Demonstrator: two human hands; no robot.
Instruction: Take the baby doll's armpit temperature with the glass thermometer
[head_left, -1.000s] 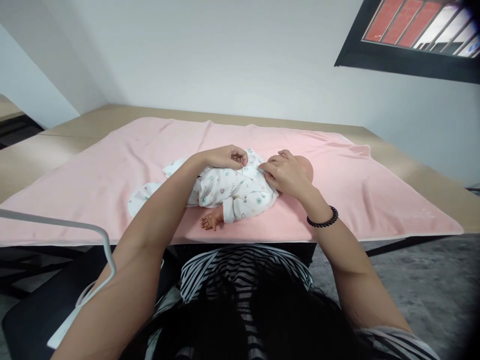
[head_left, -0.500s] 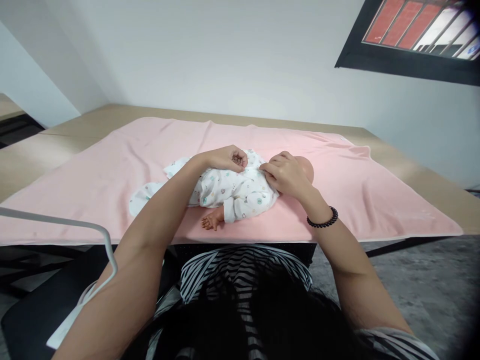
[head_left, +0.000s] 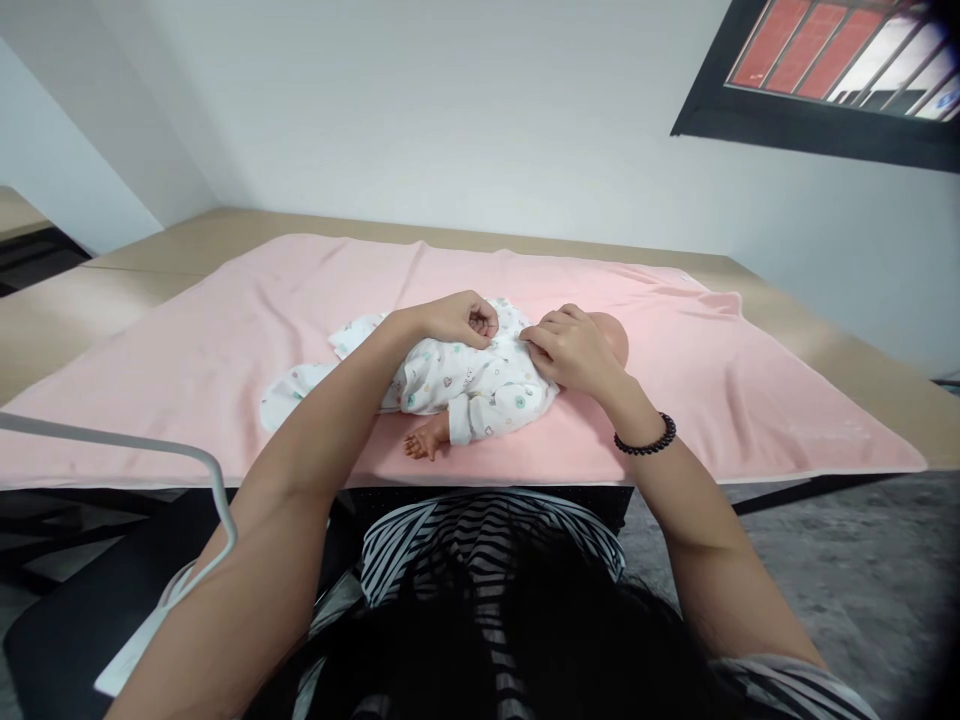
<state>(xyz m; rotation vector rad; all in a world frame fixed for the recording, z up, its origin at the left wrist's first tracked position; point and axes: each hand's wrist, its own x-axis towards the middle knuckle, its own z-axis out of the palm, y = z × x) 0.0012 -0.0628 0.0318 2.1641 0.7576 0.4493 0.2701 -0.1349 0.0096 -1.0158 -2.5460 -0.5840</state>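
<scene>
A baby doll [head_left: 427, 438] lies on its back on a pink blanket [head_left: 315, 290], its head to the right and partly hidden. It wears a white baby outfit [head_left: 480, 380] with small printed figures. My left hand [head_left: 461, 318] is curled over the chest, thumb and fingertips closed on the cloth at the front. Near the doll's neck, my right hand [head_left: 571, 348] pinches the outfit between thumb and forefinger, covering the face. A short stretch of cloth shows between both hands. Any fastener there is too small to make out.
The blanket covers much of a wooden table [head_left: 180, 245] that stands against a white wall [head_left: 450, 120]. At the lower left, a white cable [head_left: 150, 440] crosses in front, near a black chair seat [head_left: 75, 620]. A dark-framed window [head_left: 817, 125] is at upper right.
Both hands stay in nearly the same place on the outfit. The left hand has shifted very slightly to the right; the doll looks unmoved.
</scene>
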